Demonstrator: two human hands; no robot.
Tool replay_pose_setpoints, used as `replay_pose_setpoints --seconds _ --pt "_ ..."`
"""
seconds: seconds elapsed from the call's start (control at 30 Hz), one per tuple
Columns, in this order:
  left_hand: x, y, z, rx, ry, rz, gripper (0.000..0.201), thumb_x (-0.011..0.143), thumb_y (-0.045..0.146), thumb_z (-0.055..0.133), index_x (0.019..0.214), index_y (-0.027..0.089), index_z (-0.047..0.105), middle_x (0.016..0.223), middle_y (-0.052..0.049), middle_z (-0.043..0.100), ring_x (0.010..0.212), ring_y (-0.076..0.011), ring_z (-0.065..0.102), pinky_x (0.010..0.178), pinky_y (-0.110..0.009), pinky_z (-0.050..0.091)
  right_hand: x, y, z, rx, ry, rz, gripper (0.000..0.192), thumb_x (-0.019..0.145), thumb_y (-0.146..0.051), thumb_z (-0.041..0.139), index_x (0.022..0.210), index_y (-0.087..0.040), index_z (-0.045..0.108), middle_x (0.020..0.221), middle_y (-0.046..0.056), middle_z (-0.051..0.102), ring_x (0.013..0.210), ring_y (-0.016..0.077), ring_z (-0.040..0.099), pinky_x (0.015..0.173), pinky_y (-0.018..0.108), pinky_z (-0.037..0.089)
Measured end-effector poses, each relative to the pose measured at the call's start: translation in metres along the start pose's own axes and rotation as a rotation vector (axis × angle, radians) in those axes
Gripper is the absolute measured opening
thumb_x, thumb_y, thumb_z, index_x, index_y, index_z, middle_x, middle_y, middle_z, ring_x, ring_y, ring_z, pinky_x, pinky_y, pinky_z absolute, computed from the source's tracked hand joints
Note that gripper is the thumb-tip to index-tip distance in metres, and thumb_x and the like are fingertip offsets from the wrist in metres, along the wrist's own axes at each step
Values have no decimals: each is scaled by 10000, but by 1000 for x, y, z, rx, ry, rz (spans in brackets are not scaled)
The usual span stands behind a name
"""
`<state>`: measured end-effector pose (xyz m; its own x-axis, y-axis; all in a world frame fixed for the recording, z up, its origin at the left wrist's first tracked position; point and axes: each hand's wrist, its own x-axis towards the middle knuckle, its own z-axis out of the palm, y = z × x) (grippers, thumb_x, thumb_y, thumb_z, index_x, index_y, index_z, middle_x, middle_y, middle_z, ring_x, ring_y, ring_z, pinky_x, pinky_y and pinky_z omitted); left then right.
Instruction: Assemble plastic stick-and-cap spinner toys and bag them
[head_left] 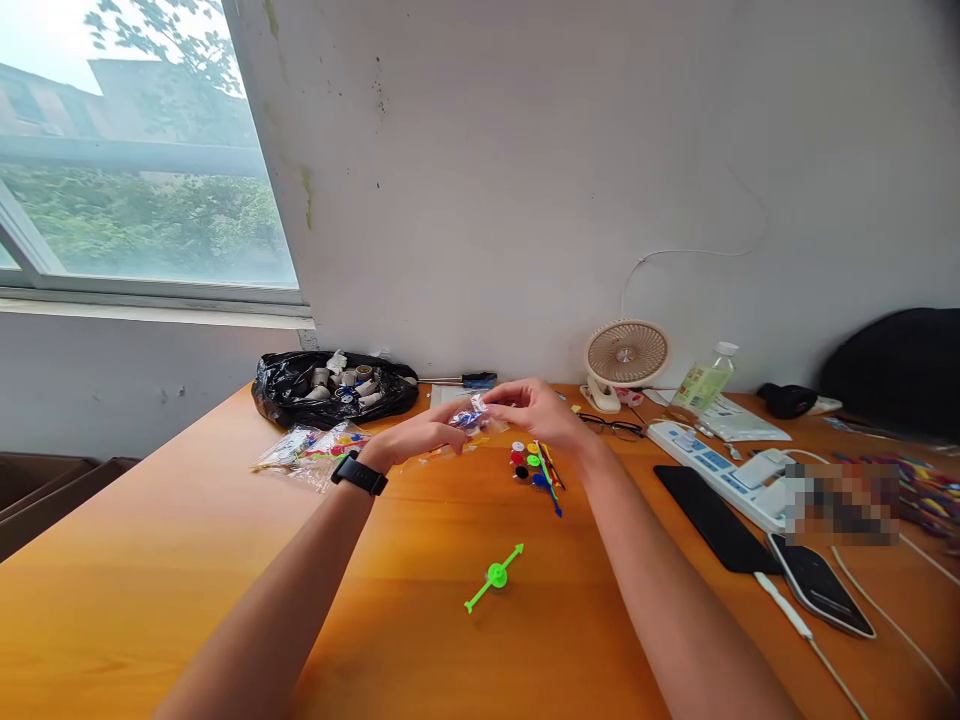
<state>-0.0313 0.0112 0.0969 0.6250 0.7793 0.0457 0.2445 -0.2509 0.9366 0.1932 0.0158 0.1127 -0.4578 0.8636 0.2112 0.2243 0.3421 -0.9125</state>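
Both hands meet over the far middle of the table at a small clear plastic bag with dark blue pieces in it. My left hand, a black watch on its wrist, has its fingers closed on the bag's left side. My right hand pinches the bag's upper right edge. Just below the right hand lie small round pieces in several colours, beside a few thin coloured arrows. Closer to me, a bright green arrow spinner rests on the wood.
Left of the hands are filled clear plastic bags and a black bag of grey rolls. To the right stand a small fan and a bottle. Glasses, a power strip and phones with cables lie there.
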Motion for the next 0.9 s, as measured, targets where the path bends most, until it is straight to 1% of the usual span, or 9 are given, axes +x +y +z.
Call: replay_pose_setpoints --seconds 0.13,0.27,0.3,0.33,0.4,0.5,0.63,0.77,0.9 --pt "-4 3 -3 -3 2 -9 792 656 149 593 1441 248 571 1045 -35 664 851 -205 534 674 -278 407 -7 -20 2 -133 -195 -110 418 977 -533 547 1064 -198 780 1073 50 760 1052 241 654 920 333 483" --pt "-6 -2 -13 -63 19 -2 853 655 135 575 1497 258 516 1049 -39 672 797 -176 544 643 -266 401 -17 -31 -20 -289 93 -118 367 981 -504 538 1011 -200 741 1013 46 739 982 213 634 846 300 466" --pt "-7 -4 -15 -83 30 16 868 653 132 569 1509 264 501 1101 -44 677 825 -180 559 664 -269 415 -20 -31 -26 -349 90 -84 341 966 -492 565 970 -196 734 959 42 733 912 199 629 790 288 461" --pt "-6 -5 -17 -101 45 38 876 648 129 564 1511 264 498 1150 -50 679 864 -187 572 693 -275 431 -22 -30 -29 -412 17 -41 316 944 -479 599 932 -193 733 913 37 728 847 186 619 734 277 451" --pt "-6 -7 -20 -137 80 91 868 631 120 553 1490 246 521 1209 -56 684 964 -206 588 779 -293 453 -25 -25 -28 -527 -300 64 262 864 -451 709 905 -197 755 882 26 734 780 169 613 661 257 432" --pt "-5 -9 -22 -189 139 139 834 611 112 536 1439 212 570 1200 -56 709 1064 -223 595 875 -311 446 -25 -8 2 -631 -807 252 346 634 -406 905 915 -235 796 885 -5 755 775 166 644 608 233 426" --pt "-4 -12 -23 -253 187 111 818 612 119 542 1426 186 574 1194 -67 721 1037 -225 612 825 -301 441 -19 14 63 -669 -1085 414 335 508 -320 970 758 -231 766 720 -50 724 677 151 650 542 226 400" --pt "-5 -12 -25 -319 182 131 835 606 104 547 1439 174 559 1233 -81 711 1061 -227 607 822 -292 418 -16 15 84 -684 -1116 338 264 576 -287 943 649 -199 705 631 -53 676 588 128 589 491 232 369" --pt "-6 -11 -26 -320 162 133 836 600 101 544 1432 176 561 1221 -87 714 1062 -240 605 824 -301 422 -19 -7 47 -253 -874 160 290 700 -383 891 777 -181 698 733 -18 703 665 129 642 579 215 462"
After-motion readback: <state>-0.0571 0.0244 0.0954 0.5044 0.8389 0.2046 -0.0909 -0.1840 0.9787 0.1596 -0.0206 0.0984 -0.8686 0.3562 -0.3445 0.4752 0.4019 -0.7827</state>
